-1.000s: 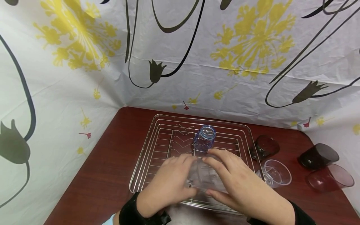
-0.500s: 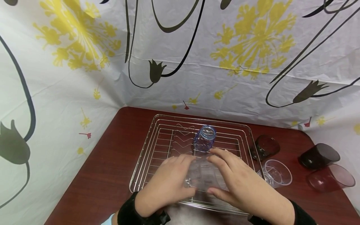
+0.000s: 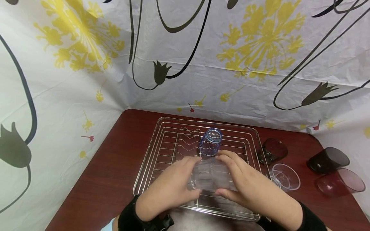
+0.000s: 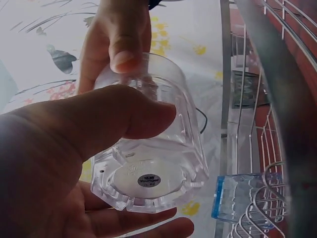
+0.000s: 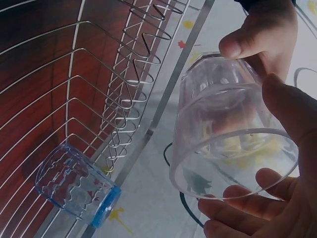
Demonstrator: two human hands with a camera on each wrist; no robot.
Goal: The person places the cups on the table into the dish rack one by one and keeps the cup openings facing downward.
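Between my two hands, above the wire dish rack (image 3: pixel 150 163), a clear tumbler (image 3: pixel 206 175) lies nearly on its side. Its faceted base, with a small dark oval label, faces my left hand (image 3: pixel 170 183); the tumbler's base (image 4: pixel 148 178) shows there in the left wrist view. My left thumb and fingers hold it near the base. At the rim end, the thumb and fingers of my right hand (image 3: pixel 248 186) curve round the tumbler's open mouth (image 5: pixel 233 163). A blue glass (image 3: pixel 211 142) stands upside down in the rack just beyond my hands.
Right of the rack, another clear tumbler (image 3: pixel 286 177) and a dark glass (image 3: pixel 274 150) sit close to its side. Farther right are a black tumbler (image 3: pixel 326 160) and a reddish tumbler (image 3: pixel 339 183). A patterned white sheet (image 3: pixel 185 96) hangs behind the dark red table (image 3: pixel 101 170).
The clear tumbler has turned between my hands and now lies more level, its rim end toward my right hand. Both hands have shifted only slightly. The rack and the other glasses stay put.
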